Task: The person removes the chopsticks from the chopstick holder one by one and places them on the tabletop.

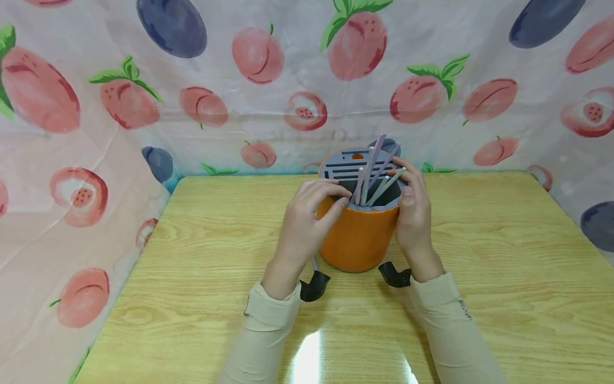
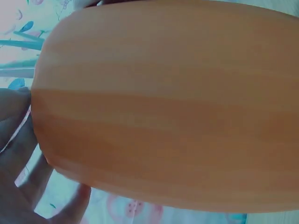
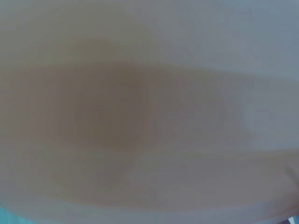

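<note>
An orange holder (image 1: pixel 358 234) with a grey slotted top (image 1: pixel 346 166) stands upright on the table. Several thin pastel sticks, possibly drinking straws (image 1: pixel 368 178), lean in its dark front compartment. On the front-left rim rest the bent thumb and fingers of my left hand (image 1: pixel 307 218); their tips lie close beside the sticks. My right hand (image 1: pixel 414 213) holds the right side, its fingers bent over the rim and its thumb raised. The left wrist view shows the orange wall (image 2: pixel 163 107) and left fingers (image 2: pixel 14 112) at the rim. The right wrist view is blurred by a close surface.
The wood-grain table (image 1: pixel 216 256) extends to both sides of the holder. Behind it hangs a fruit-patterned cloth (image 1: pixel 302 64), close to the holder's back. Small black devices (image 1: pixel 315 286) sit at both wrists, near the holder's base.
</note>
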`<state>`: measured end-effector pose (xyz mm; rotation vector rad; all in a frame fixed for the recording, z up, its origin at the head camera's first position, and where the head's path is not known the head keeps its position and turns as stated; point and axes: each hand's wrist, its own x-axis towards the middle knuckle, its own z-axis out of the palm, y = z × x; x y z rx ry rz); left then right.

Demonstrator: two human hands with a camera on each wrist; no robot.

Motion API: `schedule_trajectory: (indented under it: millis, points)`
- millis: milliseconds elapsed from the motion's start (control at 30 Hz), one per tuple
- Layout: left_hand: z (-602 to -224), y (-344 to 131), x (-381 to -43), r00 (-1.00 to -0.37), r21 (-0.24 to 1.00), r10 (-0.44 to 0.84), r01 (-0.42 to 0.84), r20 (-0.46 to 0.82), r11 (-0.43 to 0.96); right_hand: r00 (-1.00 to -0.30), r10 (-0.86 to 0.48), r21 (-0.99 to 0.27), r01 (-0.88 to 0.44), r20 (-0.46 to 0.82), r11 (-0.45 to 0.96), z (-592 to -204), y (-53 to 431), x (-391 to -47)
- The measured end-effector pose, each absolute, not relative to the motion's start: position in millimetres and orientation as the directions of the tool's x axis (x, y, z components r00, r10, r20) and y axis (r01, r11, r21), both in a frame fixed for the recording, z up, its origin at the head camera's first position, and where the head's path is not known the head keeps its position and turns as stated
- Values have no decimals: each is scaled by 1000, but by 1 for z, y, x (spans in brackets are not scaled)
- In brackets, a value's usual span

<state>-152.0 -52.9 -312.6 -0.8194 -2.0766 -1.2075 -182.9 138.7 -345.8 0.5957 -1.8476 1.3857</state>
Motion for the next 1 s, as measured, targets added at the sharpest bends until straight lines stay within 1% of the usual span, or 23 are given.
schedule_trajectory:
  millis: [67, 167, 300, 433, 567, 667, 767, 867, 933, 1000]
  points:
    - [-312, -49, -151, -645, 537, 204, 742, 737, 401, -624, 67, -612, -731, 778, 302, -346, 139, -183]
    - [-313, -41, -149, -653, 522, 203, 724, 730, 451, -626, 67, -615, -731, 777, 296, -345, 140, -183]
    - [-314, -34, -146, -635, 475, 198, 717, 746, 509, -627, 67, -615, -729, 776, 302, -345, 140, -183]
    - [-315, -33, -145, -634, 493, 164, 715, 755, 496, -623, 63, -608, -729, 779, 315, -345, 139, -184]
    - [-315, -35, -146, -633, 543, 122, 734, 765, 408, -616, 63, -601, -734, 785, 315, -346, 138, -183]
    - [-311, -36, -145, -645, 599, 71, 740, 761, 306, -607, 67, -594, -740, 792, 316, -346, 137, -183]
    - [-303, -37, -139, -696, 682, 3, 705, 718, 195, -599, 77, -588, -741, 797, 325, -346, 136, -184]
    - [-293, -39, -130, -753, 754, -55, 649, 655, 98, -609, 78, -596, -730, 790, 334, -347, 137, -183]
    - [-286, -40, -125, -776, 779, -73, 624, 627, 56, -616, 73, -600, -724, 785, 339, -347, 137, -183]
    - [-282, -41, -123, -782, 785, -77, 618, 619, 39, -617, 66, -599, -724, 784, 343, -346, 137, -183]
